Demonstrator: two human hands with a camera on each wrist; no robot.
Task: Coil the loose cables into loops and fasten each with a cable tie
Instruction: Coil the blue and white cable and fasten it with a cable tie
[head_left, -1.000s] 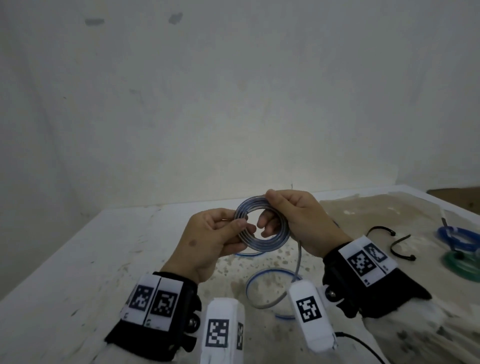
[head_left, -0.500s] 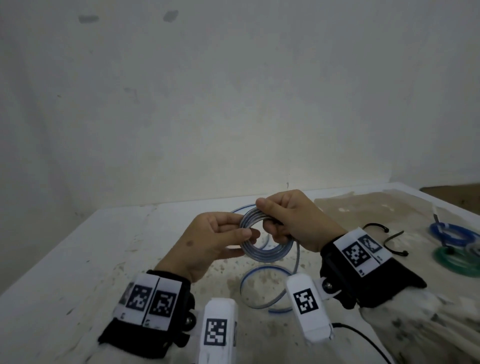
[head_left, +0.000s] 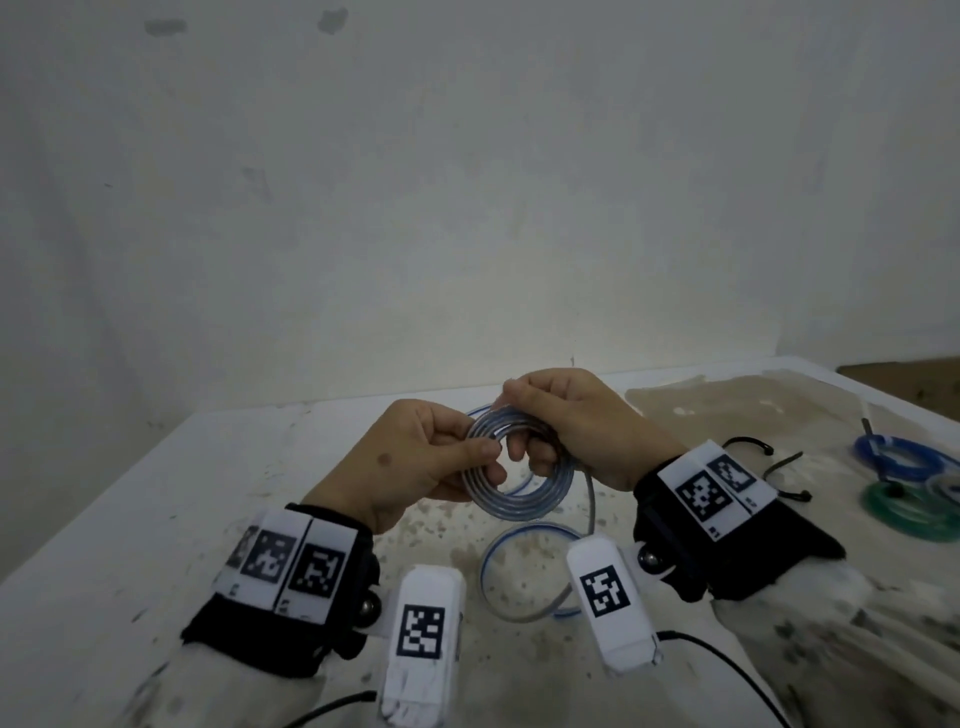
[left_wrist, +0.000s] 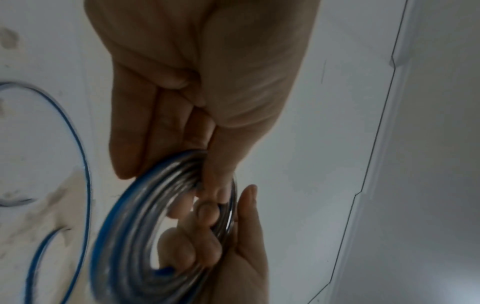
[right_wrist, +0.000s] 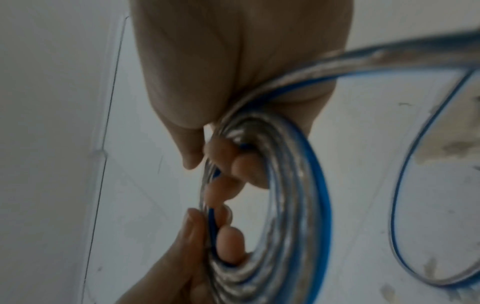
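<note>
A clear cable with a blue stripe is wound into a coil (head_left: 524, 496) held above the table between both hands. My left hand (head_left: 415, 462) pinches the coil's left side between thumb and fingers (left_wrist: 215, 185). My right hand (head_left: 576, 426) grips the coil's top right, with fingers (right_wrist: 228, 158) curled through its middle. The coil (left_wrist: 135, 236) fills the lower part of the left wrist view, and the coil (right_wrist: 283, 205) shows in the right wrist view. A loose tail of the cable (head_left: 519, 571) hangs down and loops on the table. Black cable ties (head_left: 763, 457) lie to the right.
A blue coil (head_left: 904, 457) and a green coil (head_left: 909, 506) lie at the table's right edge (head_left: 883, 384). The white table (head_left: 156, 519) is stained in the middle and meets a plain wall (head_left: 467, 208) at the back.
Both hands have turned the coil a little and kept their hold. The right hand's fingers have shifted along the top of the coil, and the loose tail has grown shorter.
</note>
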